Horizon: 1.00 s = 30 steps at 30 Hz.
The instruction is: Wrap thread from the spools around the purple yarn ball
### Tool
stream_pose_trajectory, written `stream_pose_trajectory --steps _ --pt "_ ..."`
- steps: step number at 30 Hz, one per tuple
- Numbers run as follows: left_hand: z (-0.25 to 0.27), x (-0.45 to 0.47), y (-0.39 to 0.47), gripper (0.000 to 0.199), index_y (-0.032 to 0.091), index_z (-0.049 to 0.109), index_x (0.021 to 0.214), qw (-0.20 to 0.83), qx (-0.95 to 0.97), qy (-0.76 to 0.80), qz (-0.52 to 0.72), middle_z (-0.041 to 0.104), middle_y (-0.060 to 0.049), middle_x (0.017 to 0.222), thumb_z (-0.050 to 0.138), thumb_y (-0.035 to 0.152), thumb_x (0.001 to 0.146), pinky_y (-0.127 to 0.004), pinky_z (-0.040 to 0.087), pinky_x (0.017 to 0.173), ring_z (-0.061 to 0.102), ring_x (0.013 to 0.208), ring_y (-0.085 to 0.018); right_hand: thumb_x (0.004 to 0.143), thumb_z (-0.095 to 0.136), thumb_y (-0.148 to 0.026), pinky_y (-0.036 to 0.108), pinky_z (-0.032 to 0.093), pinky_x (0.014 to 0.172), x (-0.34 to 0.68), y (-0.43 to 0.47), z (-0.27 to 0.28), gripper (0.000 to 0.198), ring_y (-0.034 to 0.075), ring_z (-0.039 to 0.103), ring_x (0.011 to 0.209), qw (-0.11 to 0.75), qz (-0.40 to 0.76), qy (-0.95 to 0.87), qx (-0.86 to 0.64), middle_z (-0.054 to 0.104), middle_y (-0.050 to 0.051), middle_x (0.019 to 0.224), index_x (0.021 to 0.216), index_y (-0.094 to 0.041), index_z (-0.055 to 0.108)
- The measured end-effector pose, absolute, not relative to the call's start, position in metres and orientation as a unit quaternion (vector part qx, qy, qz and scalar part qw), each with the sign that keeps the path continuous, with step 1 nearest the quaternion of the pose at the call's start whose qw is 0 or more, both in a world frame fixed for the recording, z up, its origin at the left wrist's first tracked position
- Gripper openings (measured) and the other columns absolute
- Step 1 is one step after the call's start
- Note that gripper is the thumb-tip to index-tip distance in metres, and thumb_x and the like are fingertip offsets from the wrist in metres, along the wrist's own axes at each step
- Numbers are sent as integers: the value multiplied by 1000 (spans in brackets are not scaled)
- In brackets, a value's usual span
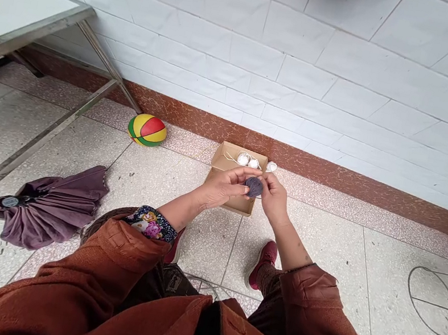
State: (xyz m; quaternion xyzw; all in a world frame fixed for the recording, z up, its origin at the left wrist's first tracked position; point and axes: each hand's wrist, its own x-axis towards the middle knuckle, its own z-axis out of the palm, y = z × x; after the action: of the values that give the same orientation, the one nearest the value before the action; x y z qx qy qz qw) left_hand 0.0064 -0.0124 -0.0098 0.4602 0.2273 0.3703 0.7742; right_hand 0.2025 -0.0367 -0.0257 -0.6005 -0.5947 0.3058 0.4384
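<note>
Handling dark yarn ball (253, 187) — both hands (224, 186) (274, 200)

1 box (221, 159), multicoloured ball (147, 130) on floor (321, 254)

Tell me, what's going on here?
A person is holding a dark ball of yarn in the left hand, with the fingertips of the right hand at its side. Beyond the hands, an open cardboard box lies on the floor near the wall. Two white balls show in its far part, and another white ball is by its right edge.
</note>
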Motion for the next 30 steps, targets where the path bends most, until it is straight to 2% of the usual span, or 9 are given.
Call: stream_pose_trajectory --steps 2,7,10,15,18,21,25,27,30 --pt "-11 6 -10 45 23 82 123 780 432 235 387 76 -10 128 91 25 79 -33 54 93 69 108 -19 102 60 -35 33 52 75 198 -39 -33 18 22 66 80 398 303 -617 -608 73 1 84 95 -25 74" --pt "-20 4 -1 36 17 82 108 758 377 298 442 79 -8 112 92 25 74 -32 54 90 67 95 -16 107 60 -33 36 57 83 187 -50 -38 19 26 74 94 331 259 -712 -563 81 7 101 105 -26 78" --pt "-23 2 1 34 17 82 105 711 389 368 457 79 -5 105 91 22 72 -34 52 94 66 92 -15 109 61 -34 37 59 88 184 -58 -30 20 25 75 97 319 248 -773 -490 81 7 102 104 -26 78" --pt "-22 1 -5 50 20 79 115 671 463 411 409 78 -3 104 92 16 68 -35 50 98 66 94 -15 110 61 -40 39 59 88 192 -55 -7 23 24 73 92 405 237 -756 -456 79 6 97 102 -27 78" --pt "-20 1 -9 65 23 73 128 705 481 359 378 76 0 99 93 15 66 -34 50 97 68 93 -15 108 61 -41 38 58 86 202 -43 -4 25 23 71 88 454 219 -705 -499 77 5 91 94 -26 75" --pt "-17 0 -12 73 26 69 139 761 465 281 355 77 -1 102 93 17 70 -33 50 95 70 96 -16 106 60 -40 35 55 82 206 -33 -17 25 22 68 83 451 228 -672 -541 73 4 86 88 -25 69" --pt "-16 -1 -12 51 21 78 117 789 398 252 394 78 -5 110 96 23 70 -31 52 90 70 97 -16 102 59 -31 34 53 75 199 -36 -41 16 22 67 78 378 251 -672 -585 71 3 83 89 -24 67" --pt "-19 -2 -11 41 18 79 105 785 371 267 417 78 -6 109 97 25 69 -30 53 88 69 95 -16 101 60 -28 34 54 77 193 -45 -48 12 23 69 83 341 253 -695 -581 74 5 89 94 -24 69" --pt "-26 -2 -10 37 15 79 98 769 349 314 434 78 -6 102 97 26 67 -29 52 85 68 91 -16 103 61 -29 35 56 84 186 -61 -50 13 25 72 92 307 254 -751 -526 77 7 99 100 -24 72"
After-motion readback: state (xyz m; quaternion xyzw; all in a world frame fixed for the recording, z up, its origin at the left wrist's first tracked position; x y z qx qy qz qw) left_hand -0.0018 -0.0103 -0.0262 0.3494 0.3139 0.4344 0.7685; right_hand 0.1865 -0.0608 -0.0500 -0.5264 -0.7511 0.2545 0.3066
